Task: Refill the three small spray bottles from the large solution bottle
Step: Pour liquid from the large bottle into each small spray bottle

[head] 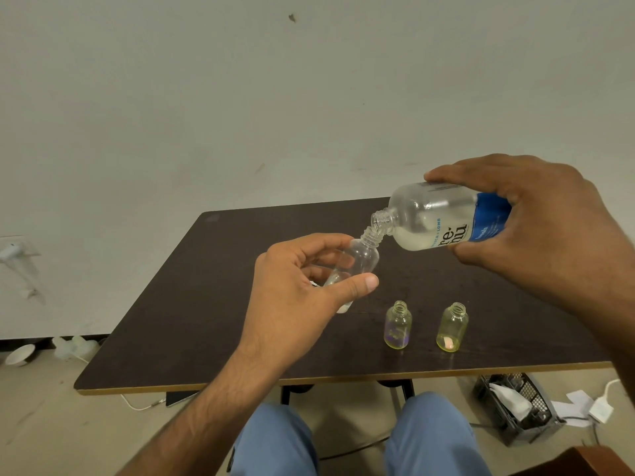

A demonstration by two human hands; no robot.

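My left hand (pixel 302 286) grips a small clear bottle (pixel 360 259), uncapped and tilted, above the dark table (pixel 206 321). My right hand (pixel 536 221) holds the large solution bottle (pixel 436 218), blue-labelled and tipped almost flat, its open neck touching the small bottle's mouth. A little clear liquid lies in the small bottle's lower end. Two more small bottles stand upright and uncapped near the table's front edge: one yellowish with a purple tint (pixel 398 325), one yellow (pixel 452 327) to its right.
A white wall rises behind the table. On the floor at the right sit a dark mesh basket (pixel 515 407) with white paper and a white charger (pixel 601 408). White objects lie on the floor at the left. My knees in blue trousers are below the table edge.
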